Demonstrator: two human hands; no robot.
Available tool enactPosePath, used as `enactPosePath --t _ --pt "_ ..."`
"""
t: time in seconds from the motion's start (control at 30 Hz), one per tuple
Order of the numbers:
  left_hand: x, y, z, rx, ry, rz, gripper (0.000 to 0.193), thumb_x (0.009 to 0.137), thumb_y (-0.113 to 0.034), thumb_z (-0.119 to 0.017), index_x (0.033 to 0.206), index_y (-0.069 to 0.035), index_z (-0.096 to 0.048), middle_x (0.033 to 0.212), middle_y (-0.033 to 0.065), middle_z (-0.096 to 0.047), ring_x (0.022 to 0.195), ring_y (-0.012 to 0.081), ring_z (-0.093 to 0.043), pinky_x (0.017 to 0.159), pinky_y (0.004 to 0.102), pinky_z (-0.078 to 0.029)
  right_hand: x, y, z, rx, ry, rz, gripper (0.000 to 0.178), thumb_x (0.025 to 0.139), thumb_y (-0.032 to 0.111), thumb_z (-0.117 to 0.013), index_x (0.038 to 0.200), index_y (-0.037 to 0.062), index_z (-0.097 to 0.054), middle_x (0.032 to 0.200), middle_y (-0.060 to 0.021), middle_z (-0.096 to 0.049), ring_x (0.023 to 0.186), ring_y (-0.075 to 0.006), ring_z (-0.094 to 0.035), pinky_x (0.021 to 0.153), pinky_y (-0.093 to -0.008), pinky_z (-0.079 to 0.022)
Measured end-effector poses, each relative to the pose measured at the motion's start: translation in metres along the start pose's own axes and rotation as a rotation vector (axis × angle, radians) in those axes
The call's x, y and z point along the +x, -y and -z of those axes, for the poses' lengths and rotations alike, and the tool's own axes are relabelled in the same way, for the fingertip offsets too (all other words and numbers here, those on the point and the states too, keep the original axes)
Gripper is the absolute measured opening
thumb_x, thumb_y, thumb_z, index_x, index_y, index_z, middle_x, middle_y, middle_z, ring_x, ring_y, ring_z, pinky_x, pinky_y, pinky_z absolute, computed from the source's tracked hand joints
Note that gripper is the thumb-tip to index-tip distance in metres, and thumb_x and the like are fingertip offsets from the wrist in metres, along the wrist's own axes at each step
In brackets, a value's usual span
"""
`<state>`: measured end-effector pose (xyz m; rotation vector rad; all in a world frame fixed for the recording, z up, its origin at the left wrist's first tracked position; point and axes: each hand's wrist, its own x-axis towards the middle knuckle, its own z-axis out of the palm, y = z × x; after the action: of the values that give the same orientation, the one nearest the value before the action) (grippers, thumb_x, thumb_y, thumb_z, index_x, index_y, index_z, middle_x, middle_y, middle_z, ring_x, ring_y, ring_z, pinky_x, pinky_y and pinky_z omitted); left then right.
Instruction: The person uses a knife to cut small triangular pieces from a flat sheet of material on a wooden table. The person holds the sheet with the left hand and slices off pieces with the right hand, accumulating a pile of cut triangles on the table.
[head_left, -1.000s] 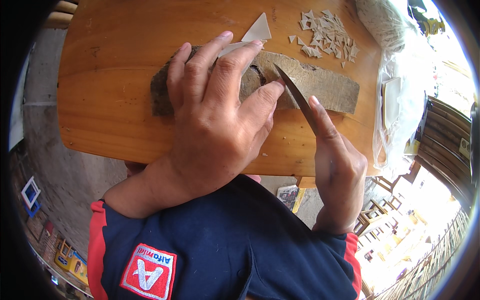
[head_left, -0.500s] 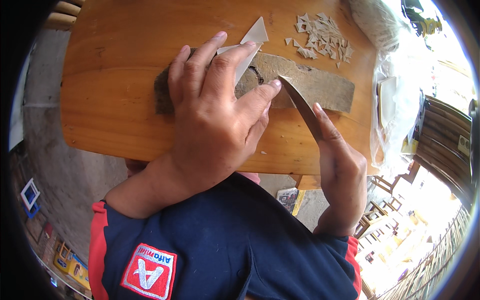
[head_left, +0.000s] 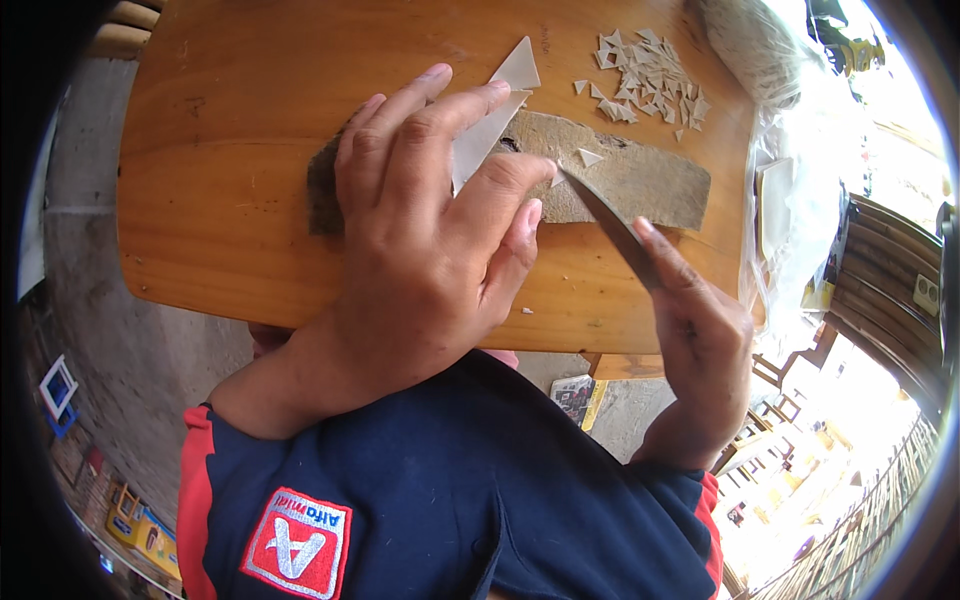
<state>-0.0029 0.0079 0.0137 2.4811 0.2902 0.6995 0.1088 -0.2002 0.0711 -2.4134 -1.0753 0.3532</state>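
My left hand [head_left: 425, 220] lies over a worn wooden board [head_left: 660, 185], its fingers spread. Beneath its fingers, a cream strip [head_left: 487, 137] is partly hidden, and a cream triangular piece [head_left: 518, 66] sits just beyond the middle fingertip. The index fingertip rests on the board near the tip of a knife [head_left: 610, 220]. My right hand [head_left: 700, 330] is closed on this knife, its handle hidden in the palm. A small cream triangle [head_left: 590, 157] lies loose on the board, just beyond the blade; another sliver shows by the index fingertip.
Many small cream cut pieces [head_left: 655, 80] are heaped on the wooden table [head_left: 230, 200] beyond the board. Clear plastic bags [head_left: 785, 220] hang along the table's right side. A stool or bench edge [head_left: 625, 366] shows below the near edge.
The knife and my right hand have shifted slightly right and nearer to me. A small triangle now lies apart on the board. My left index finger has bent more.
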Motion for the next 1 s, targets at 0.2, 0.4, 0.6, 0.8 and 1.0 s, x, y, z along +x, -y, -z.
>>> enactPosePath --t 0.2,0.4,0.6,0.8,1.0 --pt "-0.001 -0.002 -0.003 0.07 0.024 0.003 0.027 0.083 -0.007 -0.072 0.109 -0.012 -0.076 0.138 0.0154 -0.058 0.131 0.0418 -0.049 0.109 0.0497 -0.037 0.004 -0.011 0.006 -0.079 -0.086 0.019 0.059 0.081 -0.014 -0.061 0.132 0.0141 -0.071 0.074 -0.0138 -0.065 0.062 -0.0186 -0.063 0.066 -0.0306 -0.053" --pt "0.001 -0.006 -0.001 0.114 0.093 0.007 0.038 0.085 -0.021 -0.075 0.123 -0.017 -0.073 0.145 0.0181 -0.051 0.135 0.0421 -0.044 0.112 0.0532 -0.033 0.001 -0.007 0.008 -0.061 -0.074 -0.013 0.054 0.083 -0.014 -0.058 0.13 0.0107 -0.072 0.085 -0.0158 -0.072 0.07 -0.0199 -0.067 0.072 -0.029 -0.054" --pt "0.005 -0.009 -0.007 0.159 0.156 -0.007 0.046 0.086 -0.039 -0.075 0.129 -0.022 -0.071 0.153 0.0204 -0.041 0.142 0.0434 -0.035 0.115 0.0599 -0.026 -0.008 0.016 0.001 0.14 0.027 -0.287 0.051 0.093 -0.007 -0.048 0.143 0.002 -0.059 0.129 -0.0112 -0.07 0.099 -0.011 -0.062 0.089 -0.0276 -0.05" --pt "0.005 -0.007 -0.008 0.161 0.152 -0.023 0.043 0.089 -0.043 -0.072 0.126 -0.021 -0.072 0.154 0.0196 -0.042 0.144 0.0436 -0.033 0.115 0.0607 -0.025 -0.01 0.017 -0.007 0.143 0.016 -0.279 0.052 0.092 -0.01 -0.048 0.141 -0.0001 -0.059 0.127 -0.0143 -0.07 0.112 -0.0143 -0.063 0.097 -0.0294 -0.048" --pt "0.004 -0.007 -0.007 0.153 0.141 -0.037 0.042 0.089 -0.043 -0.071 0.125 -0.02 -0.072 0.152 0.0191 -0.045 0.143 0.0427 -0.035 0.115 0.0606 -0.025 -0.008 0.022 -0.005 0.126 0.008 -0.287 0.052 0.091 -0.011 -0.048 0.14 -0.0002 -0.06 0.128 -0.0165 -0.07 0.117 -0.0167 -0.064 0.1 -0.03 -0.047"
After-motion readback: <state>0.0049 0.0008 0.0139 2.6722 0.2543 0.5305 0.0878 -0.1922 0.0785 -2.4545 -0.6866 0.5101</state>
